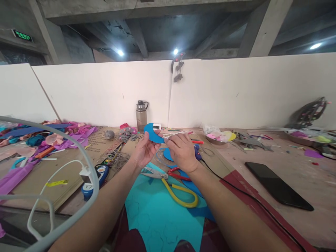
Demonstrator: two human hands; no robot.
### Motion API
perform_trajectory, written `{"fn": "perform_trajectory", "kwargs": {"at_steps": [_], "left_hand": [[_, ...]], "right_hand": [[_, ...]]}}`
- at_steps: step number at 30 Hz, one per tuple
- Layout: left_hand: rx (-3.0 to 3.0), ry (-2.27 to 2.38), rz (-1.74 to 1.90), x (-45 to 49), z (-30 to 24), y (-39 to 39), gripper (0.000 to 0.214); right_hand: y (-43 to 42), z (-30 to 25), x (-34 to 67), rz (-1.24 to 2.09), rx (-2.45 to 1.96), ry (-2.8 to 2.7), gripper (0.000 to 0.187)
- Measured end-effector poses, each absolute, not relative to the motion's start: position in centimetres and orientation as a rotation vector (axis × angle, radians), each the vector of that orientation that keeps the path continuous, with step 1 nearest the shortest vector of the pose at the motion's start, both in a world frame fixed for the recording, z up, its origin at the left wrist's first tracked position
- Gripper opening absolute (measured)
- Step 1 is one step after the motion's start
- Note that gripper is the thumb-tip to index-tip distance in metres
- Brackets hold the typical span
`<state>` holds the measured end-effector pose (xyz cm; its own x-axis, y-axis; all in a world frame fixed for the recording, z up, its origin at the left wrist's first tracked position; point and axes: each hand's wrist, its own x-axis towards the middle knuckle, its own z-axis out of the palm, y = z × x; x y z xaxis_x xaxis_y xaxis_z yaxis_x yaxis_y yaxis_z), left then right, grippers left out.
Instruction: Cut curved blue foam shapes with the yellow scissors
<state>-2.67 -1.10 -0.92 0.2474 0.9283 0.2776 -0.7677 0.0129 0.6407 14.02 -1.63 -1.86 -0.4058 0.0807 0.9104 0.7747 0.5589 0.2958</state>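
Observation:
My left hand [144, 152] pinches a blue crescent-shaped piece [150, 133] between thumb and fingers, above the table. Close beside it, my right hand [182, 152] is closed at the crescent's lower right tip; a thin pale strand [172, 134] shows by its fingers, but its grip is hidden. Below both hands lies a turquoise sheet [157, 217] with curved outlines drawn on it. On the sheet rest yellow-handled scissors [180, 199], with red-handled pliers [178, 174] near them. More blue pieces [167, 154] lie partly covered under my right hand.
A water bottle [141, 117] stands against the white board [105, 94]. A black cable [228, 187] runs right, near a phone [278, 185]. Left are tangled wire [118, 159], a blue-and-white device [93, 182] and a curved grey tube [96, 175]. A bowl [216, 140] sits farther back.

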Motion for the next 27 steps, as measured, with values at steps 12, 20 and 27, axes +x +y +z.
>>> {"fn": "perform_trajectory", "kwargs": {"at_steps": [12,20,27], "left_hand": [[0.755,0.333,1.368,-3.7,-0.5,-1.2,0.028],[0.557,0.298,1.356,-2.7,0.6,-1.9,0.031],[0.449,0.419,1.268,-1.3,0.1,-2.6,0.046]], "right_hand": [[-2.2,-1.7,13.7,-0.527,-0.681,-1.830,0.014],[-2.3,-1.4,13.3,-0.437,-0.626,-1.749,0.026],[-2.1,-1.8,13.2,-0.292,-0.716,-1.758,0.017]]}}
